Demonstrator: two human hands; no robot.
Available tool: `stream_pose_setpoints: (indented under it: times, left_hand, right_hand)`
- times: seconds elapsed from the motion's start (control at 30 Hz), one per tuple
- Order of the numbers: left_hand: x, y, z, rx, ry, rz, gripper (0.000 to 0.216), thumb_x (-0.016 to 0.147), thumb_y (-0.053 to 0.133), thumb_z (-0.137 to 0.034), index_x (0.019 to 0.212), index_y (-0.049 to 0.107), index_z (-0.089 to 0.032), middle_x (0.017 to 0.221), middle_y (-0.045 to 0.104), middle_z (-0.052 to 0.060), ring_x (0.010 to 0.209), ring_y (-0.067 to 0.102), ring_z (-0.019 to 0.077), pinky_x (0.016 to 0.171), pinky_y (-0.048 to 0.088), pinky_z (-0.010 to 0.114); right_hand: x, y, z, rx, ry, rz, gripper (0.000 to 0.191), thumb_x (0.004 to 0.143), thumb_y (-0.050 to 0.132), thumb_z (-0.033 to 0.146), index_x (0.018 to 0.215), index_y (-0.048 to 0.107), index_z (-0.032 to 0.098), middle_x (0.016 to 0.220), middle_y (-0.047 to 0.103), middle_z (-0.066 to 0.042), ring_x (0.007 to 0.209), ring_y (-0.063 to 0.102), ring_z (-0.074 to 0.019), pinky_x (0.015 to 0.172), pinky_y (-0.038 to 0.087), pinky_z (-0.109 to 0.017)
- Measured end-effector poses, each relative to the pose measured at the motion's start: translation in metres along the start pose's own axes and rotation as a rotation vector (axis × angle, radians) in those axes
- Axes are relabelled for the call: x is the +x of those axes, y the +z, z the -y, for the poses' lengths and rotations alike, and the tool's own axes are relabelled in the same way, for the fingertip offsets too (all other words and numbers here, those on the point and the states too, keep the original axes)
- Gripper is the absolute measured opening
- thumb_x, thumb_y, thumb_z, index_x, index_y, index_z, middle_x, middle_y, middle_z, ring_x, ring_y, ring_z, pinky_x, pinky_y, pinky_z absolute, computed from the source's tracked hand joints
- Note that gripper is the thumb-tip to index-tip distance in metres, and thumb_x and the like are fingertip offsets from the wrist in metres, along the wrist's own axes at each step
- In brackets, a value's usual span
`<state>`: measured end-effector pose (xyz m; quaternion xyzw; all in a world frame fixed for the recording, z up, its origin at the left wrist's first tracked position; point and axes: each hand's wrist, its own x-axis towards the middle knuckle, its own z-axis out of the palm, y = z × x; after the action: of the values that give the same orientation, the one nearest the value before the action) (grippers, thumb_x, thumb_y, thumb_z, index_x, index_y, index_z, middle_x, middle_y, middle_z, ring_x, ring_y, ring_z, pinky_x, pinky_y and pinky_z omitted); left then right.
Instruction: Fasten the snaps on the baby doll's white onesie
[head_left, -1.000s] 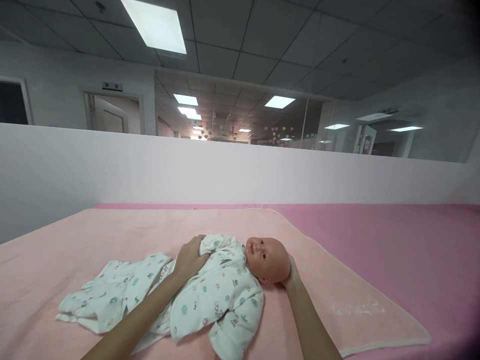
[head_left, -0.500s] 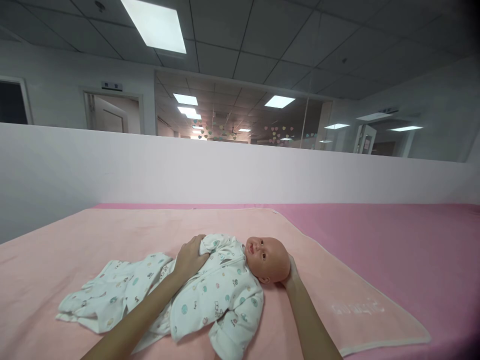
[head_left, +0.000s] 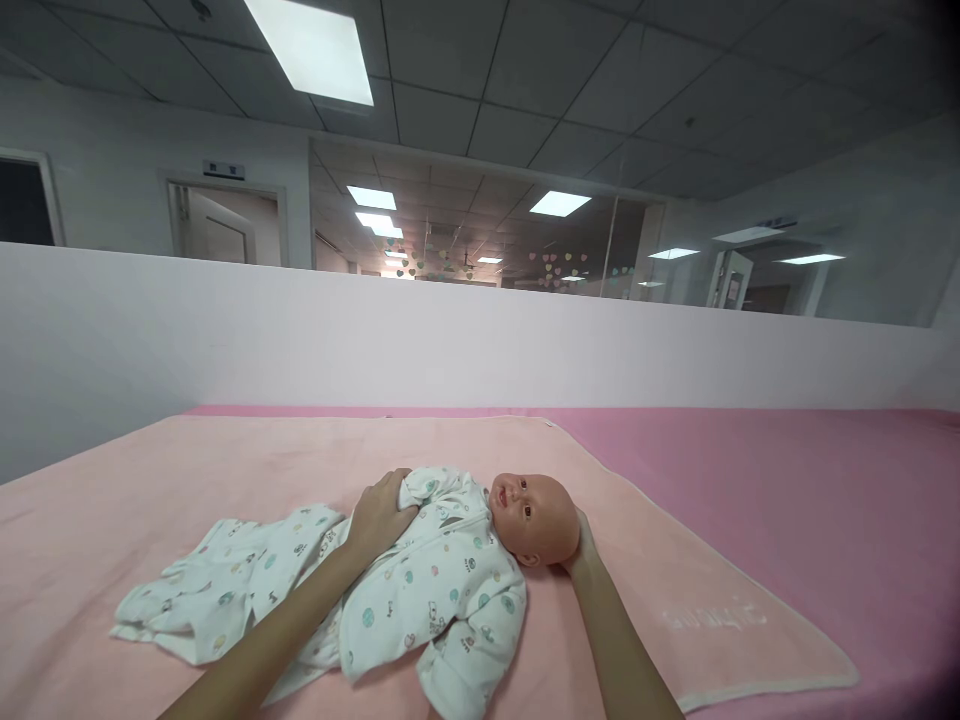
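Observation:
A baby doll (head_left: 534, 518) lies on its back with its head to the right, its face turned up and slightly toward me. It wears white clothes (head_left: 420, 585) printed with small green and brown figures. My left hand (head_left: 381, 510) is laid over the doll's middle, thumb and fingers curved round the torso. Behind and under the head, my right hand (head_left: 583, 545) cups the back of the skull; most of its fingers are hidden. The loose legs of the outfit (head_left: 225, 580) stretch to the left, and one sleeve (head_left: 476, 655) hangs toward me.
Under the doll is a peach blanket (head_left: 780, 650) with a pale edge, spread over a pink surface (head_left: 750, 480). A low white wall (head_left: 480, 340) runs along the back. Beyond it are glass, doorways and ceiling lights.

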<state>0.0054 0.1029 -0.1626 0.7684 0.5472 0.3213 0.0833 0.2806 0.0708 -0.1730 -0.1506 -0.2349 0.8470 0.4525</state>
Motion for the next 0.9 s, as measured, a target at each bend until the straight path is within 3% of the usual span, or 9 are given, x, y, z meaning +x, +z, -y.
stream_pose_setpoints:
  times: [0.1, 0.23, 0.33, 0.43, 0.57, 0.73, 0.9]
  left_hand:
    - [0.000, 0.000, 0.000, -0.003, 0.008, -0.006, 0.038, 0.073, 0.048, -0.024, 0.111, 0.045, -0.023, 0.111, 0.056, 0.004, 0.098, 0.051, 0.0226, 0.083, 0.037, 0.032]
    - [0.000, 0.001, 0.001, -0.012, 0.018, -0.011, 0.038, 0.072, 0.048, -0.023, 0.110, 0.046, -0.023, 0.110, 0.056, 0.004, 0.098, 0.052, 0.0221, 0.082, 0.037, 0.031]
    - [0.000, 0.001, 0.002, -0.009, 0.017, -0.018, 0.037, 0.072, 0.048, -0.024, 0.109, 0.046, -0.022, 0.109, 0.057, 0.004, 0.097, 0.052, 0.0225, 0.080, 0.037, 0.031]
    - [0.000, 0.001, 0.002, -0.020, 0.028, -0.022, 0.037, 0.072, 0.048, -0.023, 0.109, 0.046, -0.022, 0.108, 0.057, 0.004, 0.096, 0.052, 0.0223, 0.079, 0.037, 0.032]
    - [0.000, 0.001, 0.002, -0.026, 0.032, -0.025, 0.037, 0.072, 0.048, -0.024, 0.109, 0.047, -0.023, 0.108, 0.057, 0.003, 0.096, 0.052, 0.0226, 0.079, 0.037, 0.032]
    - [0.001, 0.002, 0.003, -0.020, 0.022, -0.017, 0.037, 0.073, 0.048, -0.025, 0.110, 0.046, -0.023, 0.109, 0.056, 0.004, 0.097, 0.052, 0.0228, 0.079, 0.037, 0.031]
    - [0.000, 0.002, 0.003, -0.020, 0.020, -0.014, 0.037, 0.073, 0.048, -0.027, 0.110, 0.046, -0.022, 0.109, 0.056, 0.004, 0.097, 0.052, 0.0225, 0.079, 0.037, 0.030]
  right_hand:
    - [-0.002, 0.002, 0.000, 0.007, 0.007, 0.017, 0.037, 0.084, 0.029, 0.017, 0.079, 0.065, 0.015, 0.086, 0.068, 0.000, 0.075, 0.062, -0.0028, 0.065, 0.049, -0.011]
    - [-0.003, -0.005, 0.001, -0.298, -0.166, -0.190, 0.037, 0.085, 0.027, 0.021, 0.085, 0.064, 0.014, 0.097, 0.065, -0.002, 0.089, 0.060, -0.0030, 0.076, 0.048, -0.015]
    - [-0.001, -0.008, 0.002, -0.505, -0.206, -0.244, 0.037, 0.082, 0.028, 0.021, 0.091, 0.064, 0.017, 0.104, 0.064, -0.001, 0.102, 0.055, -0.0054, 0.080, 0.048, -0.018]
    - [0.001, -0.005, 0.002, -0.573, -0.208, -0.215, 0.042, 0.081, 0.024, 0.018, 0.082, 0.065, 0.022, 0.100, 0.066, 0.002, 0.098, 0.057, -0.0051, 0.071, 0.050, -0.014]
    - [0.000, 0.000, 0.002, -0.511, -0.100, -0.118, 0.041, 0.079, 0.025, 0.015, 0.075, 0.065, 0.023, 0.087, 0.069, 0.005, 0.085, 0.061, -0.0037, 0.063, 0.049, -0.011]
    - [0.005, -0.012, 0.003, -0.848, -0.344, -0.102, 0.042, 0.083, 0.021, 0.014, 0.089, 0.063, 0.017, 0.100, 0.065, 0.002, 0.094, 0.058, -0.0024, 0.071, 0.049, -0.013]
    - [0.010, -0.017, 0.002, -1.006, -0.289, 0.054, 0.045, 0.085, 0.016, 0.014, 0.084, 0.061, 0.015, 0.089, 0.065, 0.003, 0.082, 0.060, -0.0003, 0.062, 0.048, -0.010]
